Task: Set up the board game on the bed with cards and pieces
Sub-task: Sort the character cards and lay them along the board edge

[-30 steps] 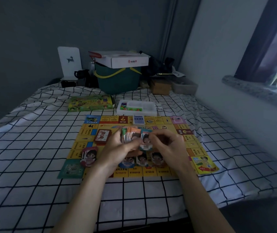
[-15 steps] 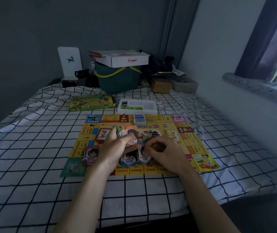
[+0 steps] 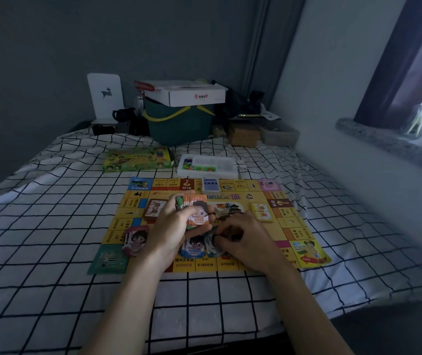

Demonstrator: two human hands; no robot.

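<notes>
Head view: gripping a fanned stack of money cards (image 3: 192,208) in left hand (image 3: 169,231), thumb across the top 2000 note, held above board (image 3: 292,226) centre. Sitting at about 11 o'clock from right hand (image 3: 245,242), long axis running roughly 12-to-6, so right hand being nearer the sorted piles (image 3: 199,248) at the board's 6 o'clock edge. Curling right fingers down over those piles, prob. pinching 1 card; too blurred to tell. Looking orange-faced, cartoon child printed, edges splayed. Lying at 9 o'clock: another pile (image 3: 135,239).

Single head-worn view — forward and down, close over the bed (image 3: 51,252).
</notes>
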